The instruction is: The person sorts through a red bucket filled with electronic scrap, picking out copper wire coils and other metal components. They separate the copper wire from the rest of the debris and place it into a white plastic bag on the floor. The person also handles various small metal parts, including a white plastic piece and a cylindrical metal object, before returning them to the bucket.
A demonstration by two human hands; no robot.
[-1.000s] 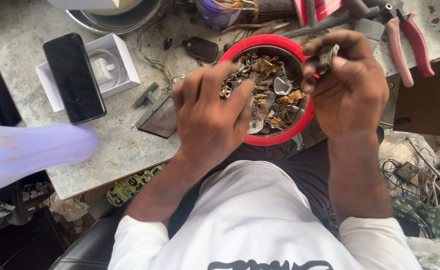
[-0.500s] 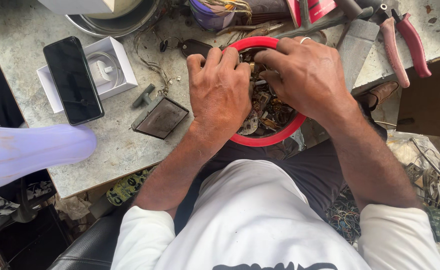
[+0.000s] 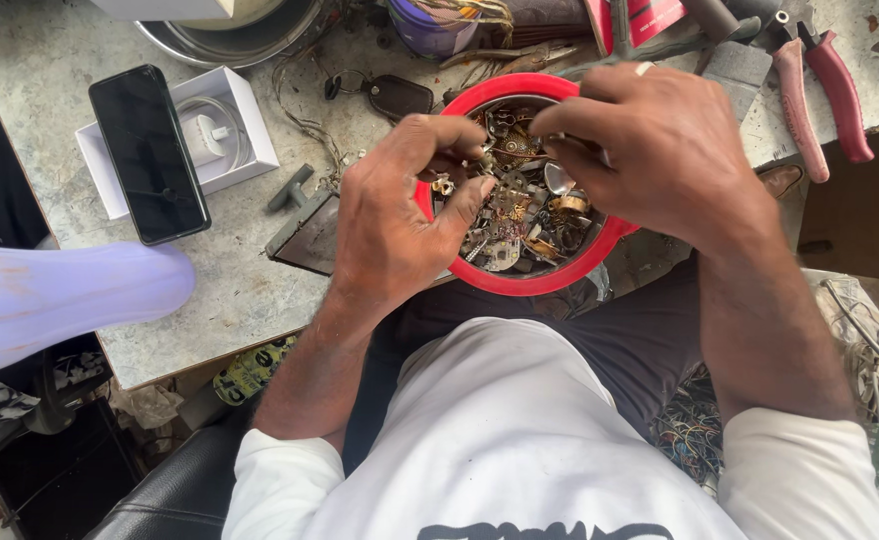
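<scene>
Both hands now work inside the red bowl [image 3: 520,275] at frame centre. Left hand [image 3: 395,225] has shifted in, fingers pinched narrow; right hand [image 3: 660,150] pinches small metal scrap [image 3: 520,215], sorting continuing.

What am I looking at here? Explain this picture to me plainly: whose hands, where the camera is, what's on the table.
There is no machine: the camera sits on a person's head and looks down, so you see their white shirt, both arms and the worktop. The left hand and right hand reach into a red-rimmed bowl filled with small metal parts, fingers bent as if picking through them; what exactly they pinch is too small to tell. On the grey worktop lie a black phone resting on an open white box, a dark key fob, red-handled pliers and a metal basin. A pale purple object juts in from the left.
</scene>
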